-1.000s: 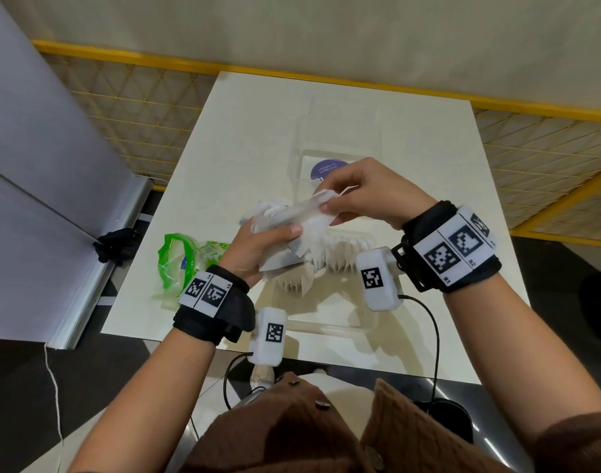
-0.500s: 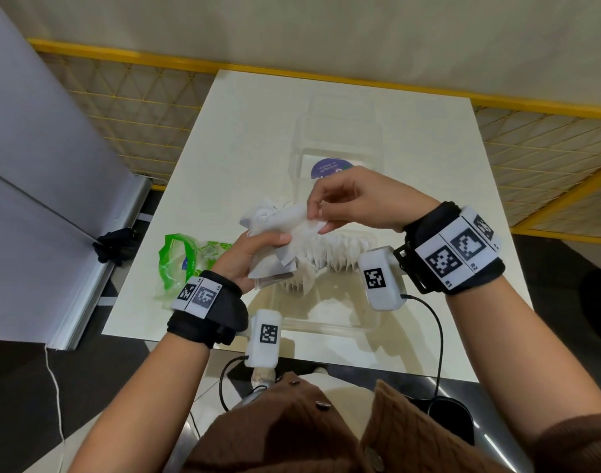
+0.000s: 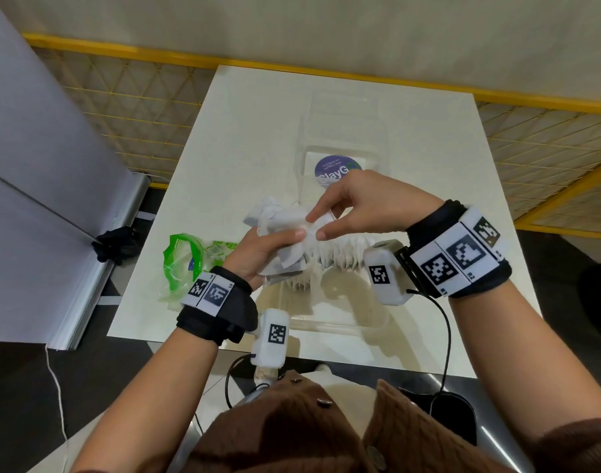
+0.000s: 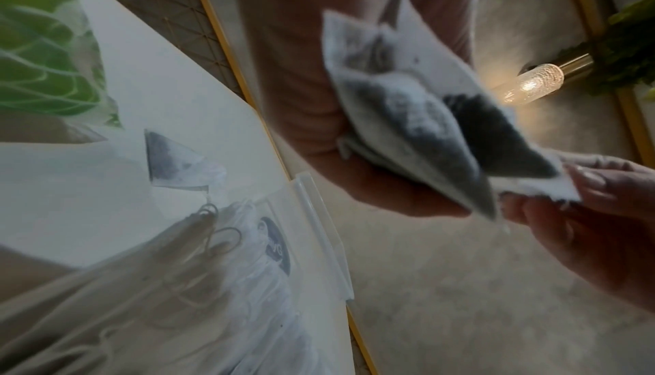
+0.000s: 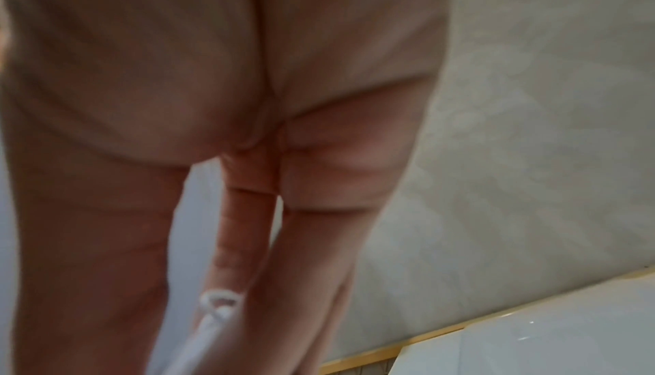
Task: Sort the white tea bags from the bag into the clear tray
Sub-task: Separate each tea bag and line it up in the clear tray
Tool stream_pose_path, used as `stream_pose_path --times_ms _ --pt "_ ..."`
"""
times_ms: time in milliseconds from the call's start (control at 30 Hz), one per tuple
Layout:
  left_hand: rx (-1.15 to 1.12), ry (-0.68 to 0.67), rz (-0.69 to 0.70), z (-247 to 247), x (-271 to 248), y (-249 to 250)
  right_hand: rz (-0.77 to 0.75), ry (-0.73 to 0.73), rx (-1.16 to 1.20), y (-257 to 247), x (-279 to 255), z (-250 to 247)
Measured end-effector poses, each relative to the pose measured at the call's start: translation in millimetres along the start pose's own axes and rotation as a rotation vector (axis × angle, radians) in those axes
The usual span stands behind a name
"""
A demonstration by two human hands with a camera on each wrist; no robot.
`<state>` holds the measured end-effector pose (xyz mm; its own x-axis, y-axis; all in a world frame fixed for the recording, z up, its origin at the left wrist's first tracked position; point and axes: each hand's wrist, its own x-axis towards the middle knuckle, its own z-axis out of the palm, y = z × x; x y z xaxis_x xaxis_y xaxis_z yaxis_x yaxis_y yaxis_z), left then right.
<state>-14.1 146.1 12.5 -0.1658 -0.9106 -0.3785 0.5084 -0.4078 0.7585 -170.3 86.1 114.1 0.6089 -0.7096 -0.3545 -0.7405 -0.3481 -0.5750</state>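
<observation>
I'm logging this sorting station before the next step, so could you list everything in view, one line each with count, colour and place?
table: one, cream white, centre of the head view.
clear tray: one, transparent, near table edge, under the hands.
tea bags in tray: a row, count unclear, white, standing in the tray.
held tea bags: a bunch, white, above the tray.
clear lid with purple sticker: one, beyond the tray.
green bag: one, green and clear plastic, table's left side.
yellow railing: behind the table.
grey panel: one, far left.
left hand: grips the bunch.
right hand: pinches one bag from the bunch.
wristbands with markers: two, black and white.
</observation>
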Motion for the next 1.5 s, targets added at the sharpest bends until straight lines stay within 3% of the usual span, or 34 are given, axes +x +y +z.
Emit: stream_pose_path --times_ms 133,300,400,667,1167,1333,1500 --pt "0.04 0.086 -0.047 -16 2 -2 0.049 -0.003 0.064 8 -5 -1" --pt "0.027 0.35 -0.025 -39 6 -1 0.126 -0.009 -0.03 18 -15 -7" --pt "0.005 0.417 0.016 -50 4 1 0.229 -0.061 -0.155 26 -13 -1" --pt "0.048 0.398 0.032 -63 -3 3 0.411 -0.323 -0.36 50 28 74" --pt "0.05 0.333 -0.01 -82 -10 8 0.327 -0.116 -0.364 53 55 115" --pt "0.051 0.322 -0.011 -85 -9 10 0.323 -0.073 -0.19 52 49 117" --pt "0.061 0.322 -0.011 -83 -8 10 0.422 0.055 -0.073 59 44 112"
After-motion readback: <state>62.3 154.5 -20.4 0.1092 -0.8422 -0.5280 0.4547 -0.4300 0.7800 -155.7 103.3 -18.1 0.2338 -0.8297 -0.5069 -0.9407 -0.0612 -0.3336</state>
